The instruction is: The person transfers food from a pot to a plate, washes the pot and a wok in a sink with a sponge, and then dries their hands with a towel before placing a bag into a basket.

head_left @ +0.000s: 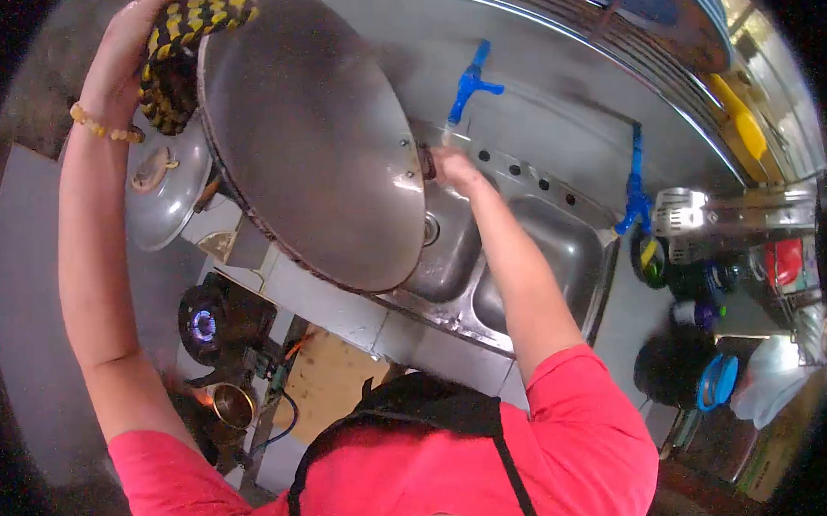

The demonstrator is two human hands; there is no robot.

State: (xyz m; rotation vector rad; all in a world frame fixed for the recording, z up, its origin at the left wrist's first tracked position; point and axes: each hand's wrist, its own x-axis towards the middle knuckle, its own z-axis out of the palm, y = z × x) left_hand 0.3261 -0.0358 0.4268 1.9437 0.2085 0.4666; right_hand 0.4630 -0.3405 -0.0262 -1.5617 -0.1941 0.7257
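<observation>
A large wok (pixel 321 151), bare on its inner face, is held up and tilted over the sink. At the wok's upper left side is my left hand (pixel 137 44), closed on its edge through a black-and-yellow patterned cloth (pixel 174 56); the fingers are mostly hidden by the cloth. My right hand (pixel 454 170) is closed around the small loop handle (pixel 429 162) on the opposite side. Just above that hand, a blue tap (pixel 469 88) points down, with what looks like water below it.
The double sink (pixel 533 253) lies beneath my right arm. A second blue tap (pixel 636 188) stands further right. To the left, a gas burner (pixel 202 324) has a blue flame lit, near a metal lid (pixel 166 200). A wire rack (pixel 551 17) runs above.
</observation>
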